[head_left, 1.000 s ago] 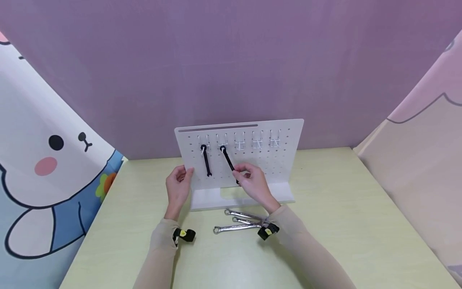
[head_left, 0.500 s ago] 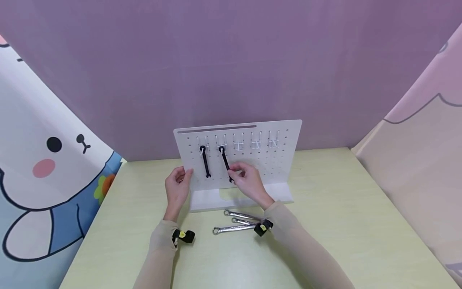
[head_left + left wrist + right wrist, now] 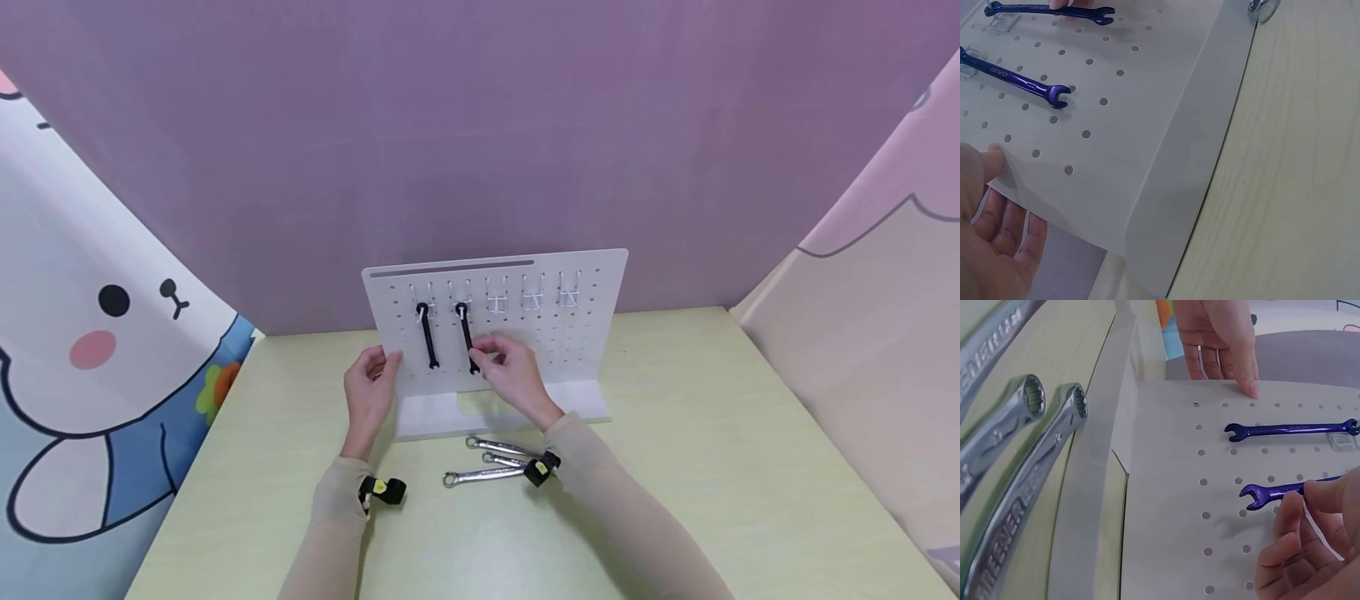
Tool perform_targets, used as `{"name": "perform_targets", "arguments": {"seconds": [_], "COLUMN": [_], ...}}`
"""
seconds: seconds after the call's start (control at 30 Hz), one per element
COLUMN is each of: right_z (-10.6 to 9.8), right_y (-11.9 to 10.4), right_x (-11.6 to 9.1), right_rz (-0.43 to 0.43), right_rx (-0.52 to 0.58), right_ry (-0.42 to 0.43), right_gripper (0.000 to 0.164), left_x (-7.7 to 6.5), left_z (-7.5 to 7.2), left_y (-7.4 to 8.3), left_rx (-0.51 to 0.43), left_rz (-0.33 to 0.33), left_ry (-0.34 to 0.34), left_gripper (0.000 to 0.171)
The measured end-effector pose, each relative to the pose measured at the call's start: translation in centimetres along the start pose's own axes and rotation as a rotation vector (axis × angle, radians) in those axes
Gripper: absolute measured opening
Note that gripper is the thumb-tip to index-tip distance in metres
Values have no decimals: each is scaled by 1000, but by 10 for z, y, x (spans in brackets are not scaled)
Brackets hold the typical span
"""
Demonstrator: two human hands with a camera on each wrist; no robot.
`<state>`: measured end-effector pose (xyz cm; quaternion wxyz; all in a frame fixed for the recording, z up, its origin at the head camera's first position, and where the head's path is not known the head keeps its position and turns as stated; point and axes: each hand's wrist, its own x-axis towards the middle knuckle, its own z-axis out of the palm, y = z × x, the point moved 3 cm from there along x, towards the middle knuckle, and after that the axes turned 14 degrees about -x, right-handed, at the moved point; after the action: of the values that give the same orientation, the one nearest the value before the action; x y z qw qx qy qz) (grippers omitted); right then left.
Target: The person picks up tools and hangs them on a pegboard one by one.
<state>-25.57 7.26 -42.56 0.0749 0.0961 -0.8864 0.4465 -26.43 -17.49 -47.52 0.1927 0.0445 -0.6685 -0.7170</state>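
A white pegboard [image 3: 573,346] stands upright on the pale wooden table [image 3: 750,467], with a purple wall [image 3: 480,125] beyond it at twelve o'clock. The right hand [image 3: 517,375] pinches a dark purple wrench [image 3: 466,333] between thumb and forefinger near its open-jawed end; the wrench's ring is on the second hook from the left, and its handle points down to about half past five. At nine o'clock from it, a matching wrench [image 3: 428,337] hangs on the first hook. Three white hooks [image 3: 567,297] sit toward two o'clock, in the same row. The left hand [image 3: 370,396] grips the board's edge at eight o'clock, thumb on the front face, fingers curved behind. Nearer the person, around six o'clock, silver wrenches [image 3: 480,476] lie on the table; their far ends run under the right wrist in the head view, so how they meet there is hard to tell.
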Motion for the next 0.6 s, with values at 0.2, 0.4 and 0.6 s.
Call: {"name": "perform_targets", "arguments": {"seconds": [0.2, 0.4, 0.6], "right_z": [3, 6, 6], "right_y": [1, 1, 0], "right_x": [4, 7, 9], "right_rz": [-12, -8, -54], "right_rx": [-9, -16, -73], "right_ry": [4, -5, 17], "right_gripper": [19, 18, 19], "left_x": [0, 0, 0], "left_z": [0, 0, 0], "left_y": [0, 0, 0], "left_rx": [6, -4, 0], "left_rz": [7, 21, 31], "left_ry": [1, 5, 6], "left_gripper": [25, 24, 24]}}
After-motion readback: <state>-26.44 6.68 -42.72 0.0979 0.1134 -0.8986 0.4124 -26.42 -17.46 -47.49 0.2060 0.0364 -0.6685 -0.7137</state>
